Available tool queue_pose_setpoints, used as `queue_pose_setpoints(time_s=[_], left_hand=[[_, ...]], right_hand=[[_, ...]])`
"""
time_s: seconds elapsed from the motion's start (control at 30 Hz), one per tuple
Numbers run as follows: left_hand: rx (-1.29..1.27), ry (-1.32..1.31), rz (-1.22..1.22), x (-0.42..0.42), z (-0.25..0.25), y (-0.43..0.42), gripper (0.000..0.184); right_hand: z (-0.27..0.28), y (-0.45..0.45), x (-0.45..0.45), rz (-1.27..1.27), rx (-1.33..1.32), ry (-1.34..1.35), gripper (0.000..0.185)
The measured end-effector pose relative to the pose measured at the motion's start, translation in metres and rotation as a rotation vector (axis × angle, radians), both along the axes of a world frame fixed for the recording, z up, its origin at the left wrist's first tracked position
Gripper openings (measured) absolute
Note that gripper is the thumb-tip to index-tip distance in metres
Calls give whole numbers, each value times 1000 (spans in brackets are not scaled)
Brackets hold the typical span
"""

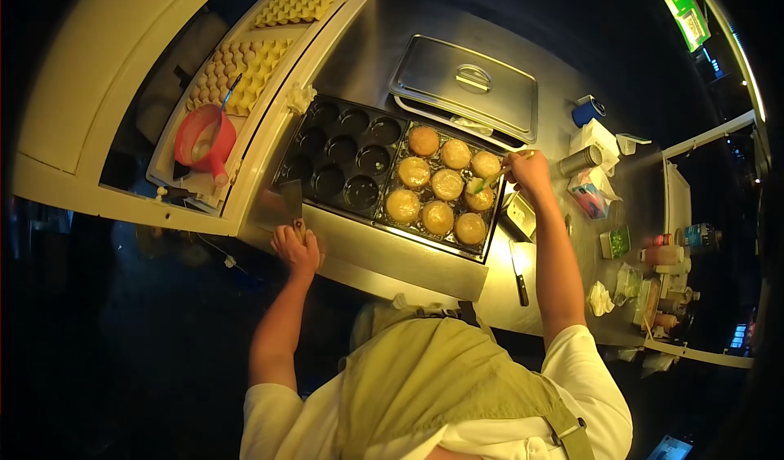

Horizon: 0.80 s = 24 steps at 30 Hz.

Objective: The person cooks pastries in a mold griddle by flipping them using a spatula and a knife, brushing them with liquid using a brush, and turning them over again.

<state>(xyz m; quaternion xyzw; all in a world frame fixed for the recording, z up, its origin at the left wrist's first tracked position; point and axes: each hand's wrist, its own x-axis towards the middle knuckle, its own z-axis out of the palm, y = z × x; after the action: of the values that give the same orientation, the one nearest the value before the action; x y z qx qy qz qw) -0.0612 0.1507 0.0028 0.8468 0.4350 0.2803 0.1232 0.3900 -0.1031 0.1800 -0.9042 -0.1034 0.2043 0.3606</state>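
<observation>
My left hand (297, 250) is closed round the handle of a flat metal scraper (289, 199), whose blade stands over the near left edge of the griddle. In my right hand (527, 172) is a brush (483, 184) with a greenish head, held over the right side of the griddle, where its tip meets one of the round cakes (478, 198). Several golden, shiny cakes (447, 184) fill the right mould plate. Dark, empty round hollows (342, 149) make up the left mould plate.
Beyond the griddle lies a lidded steel tray (465, 80). At the left are egg cartons (237, 72) and a pink jug (204, 138). On the right stand a knife (521, 284), a metal container (520, 215), a can (580, 161), chopped greens (616, 242) and bottles (663, 254).
</observation>
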Motion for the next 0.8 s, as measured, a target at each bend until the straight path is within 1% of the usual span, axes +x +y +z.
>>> queue_pose_setpoints(time_s=[0.03,0.1,0.17,0.2,0.23,0.27,0.3,0.37,0.4,0.47,0.5,0.53,0.57,0.6,0.63,0.67,0.7,0.73,0.77,0.8], left_hand=[[3,-3,-1,0,0,0,33],[-14,45,8,1,1,1,33],[0,43,9,2,2,0,32],[6,43,13,2,3,0,32],[14,42,14,2,3,-1,32],[21,46,18,2,2,-1,32],[28,49,23,2,2,-1,32],[6,48,33,3,8,-3,33],[-25,50,39,4,10,-3,33],[-25,41,43,4,9,-2,33],[-30,37,43,4,8,-2,33],[-32,38,47,4,8,-1,33],[-30,22,42,4,9,-2,33],[-29,8,36,3,8,-3,32],[-34,10,35,2,7,-4,32],[-29,31,34,2,5,-3,32],[-22,49,30,3,4,-1,33],[-18,46,20,3,4,0,33],[-28,55,12,1,4,0,33],[-37,65,0,0,4,0,34]], right_hand=[[1,3,0,-1,3,-3,24],[6,21,-4,84,260,-39,28],[18,58,-13,155,295,-52,26],[6,78,-7,182,318,-66,26],[8,99,-9,197,319,-11,27],[14,117,-12,221,341,88,23],[-16,139,4,235,404,131,23],[-42,171,19,280,243,15,28],[-67,185,35,285,249,10,28],[-132,203,79,32,117,-64,24],[-157,203,107,36,117,-65,24],[-181,196,137,143,115,-75,23],[-193,191,151,248,111,-84,22],[-158,181,140,143,116,106,21],[-148,173,136,141,111,108,21],[-140,166,135,63,130,143,22],[-147,157,147,-17,152,175,22],[-155,147,157,91,80,102,23],[-131,137,142,80,87,98,23],[-88,121,111,-58,193,222,23]])
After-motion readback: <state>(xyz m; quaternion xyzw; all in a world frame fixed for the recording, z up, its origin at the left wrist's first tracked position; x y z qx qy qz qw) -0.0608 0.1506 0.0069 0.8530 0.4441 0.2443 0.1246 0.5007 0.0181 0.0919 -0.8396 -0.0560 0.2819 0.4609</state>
